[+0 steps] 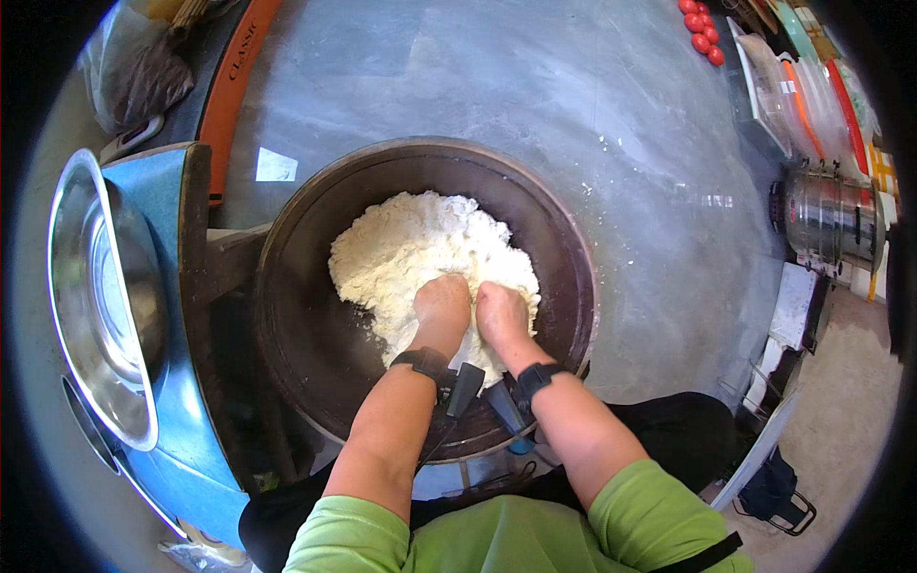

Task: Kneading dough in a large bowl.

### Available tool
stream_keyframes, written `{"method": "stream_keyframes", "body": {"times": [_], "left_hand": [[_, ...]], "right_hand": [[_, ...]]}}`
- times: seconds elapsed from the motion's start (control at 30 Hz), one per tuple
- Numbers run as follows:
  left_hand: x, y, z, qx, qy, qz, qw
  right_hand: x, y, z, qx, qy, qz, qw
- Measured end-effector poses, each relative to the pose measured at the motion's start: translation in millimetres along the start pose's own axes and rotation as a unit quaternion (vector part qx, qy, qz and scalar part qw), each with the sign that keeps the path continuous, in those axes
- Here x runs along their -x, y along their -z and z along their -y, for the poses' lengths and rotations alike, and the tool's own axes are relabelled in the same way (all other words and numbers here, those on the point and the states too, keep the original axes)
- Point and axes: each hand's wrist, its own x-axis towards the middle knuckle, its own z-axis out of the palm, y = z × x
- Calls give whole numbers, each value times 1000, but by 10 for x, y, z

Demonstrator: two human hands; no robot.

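Note:
A crumbly white mass of flour or dough (408,243) lies heaped in a wide dark-brown basin (308,308). Both my hands are curled into fists and press into the near part of the mass, side by side with a narrow gap between them. My left hand (443,308) is knuckles-down in the flour. Just to its right, my right hand (503,315) rests in the same way. The undersides of the fingers are hidden, and I see nothing held in either fist. Black bands with attached devices circle both wrists. A dark tool handle with a blue end (521,444) shows at the basin's near rim.
At left, a shiny metal bowl (107,286) stands on a blue-topped wooden bench (193,430). An orange-sided board (236,93) lies beyond it. Red balls (698,29), plastic containers and a clear-walled pot (834,215) line the right side. White crumbs dot the grey floor (645,308).

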Motion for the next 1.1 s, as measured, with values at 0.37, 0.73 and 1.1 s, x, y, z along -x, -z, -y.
{"method": "stream_keyframes", "body": {"times": [0.37,0.73,1.1], "left_hand": [[549,-298,202,132,48,-84,986],[509,-202,317,250,13,-84,964],[678,-286,290,114,119,36,986]], "right_hand": [[-258,26,14,98,36,109,989],[278,-207,86,143,89,112,979],[482,-118,8,100,90,144,980]]}}
